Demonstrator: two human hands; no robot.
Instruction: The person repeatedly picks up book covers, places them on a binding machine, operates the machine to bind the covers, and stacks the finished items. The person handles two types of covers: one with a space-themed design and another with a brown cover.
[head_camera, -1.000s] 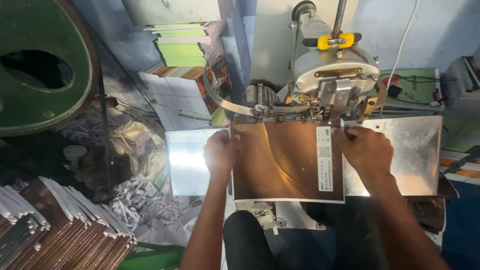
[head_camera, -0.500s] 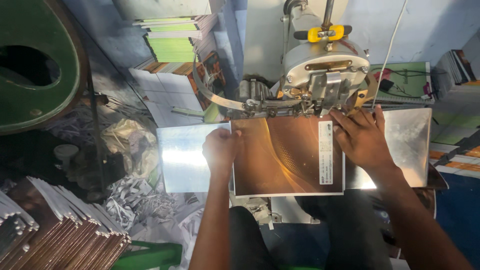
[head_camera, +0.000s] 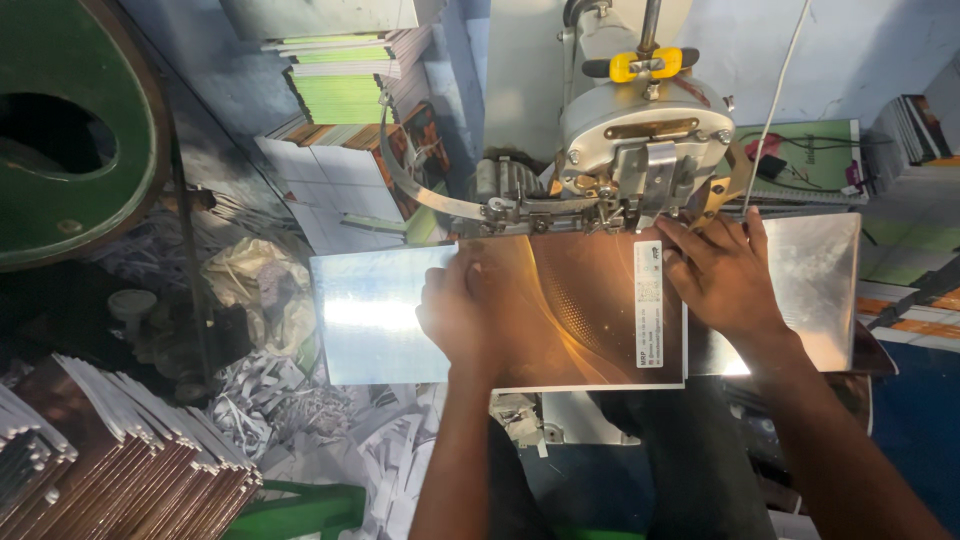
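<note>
1. A brown notebook (head_camera: 575, 310) with a glossy cover lay flat on a shiny metal plate (head_camera: 375, 315), its far edge pushed under the head of a grey stitching machine (head_camera: 640, 140).
2. The left hand (head_camera: 462, 318) pressed flat on the notebook's left part, fingers together; it gripped nothing, only bore down on the cover.
3. The right hand (head_camera: 722, 275) lay spread over the notebook's right edge, where cover met plate, fingertips close to the machine's foot. Whether any fingertip slid under the cover could not be made out.
4. A white label strip (head_camera: 650, 300) ran down the cover just left of the right hand; its print was too small to tell.
5. The point where the machine met the notebook was hidden behind brackets and a curved metal band (head_camera: 420, 195).
6. The plate's right end (head_camera: 815, 290) was partly covered by the right wrist, and its near corner was lost in glare.
7. At the lower left a stack of brown notebooks (head_camera: 120, 470) was cut off by the frame edge.
8. Paper trimmings (head_camera: 290, 420) littered the floor below the plate.
9. Green and white booklet piles (head_camera: 340, 85) stood behind, their tops cut off.
10. A large green disc (head_camera: 70, 130) at the upper left showed only in part.
</note>
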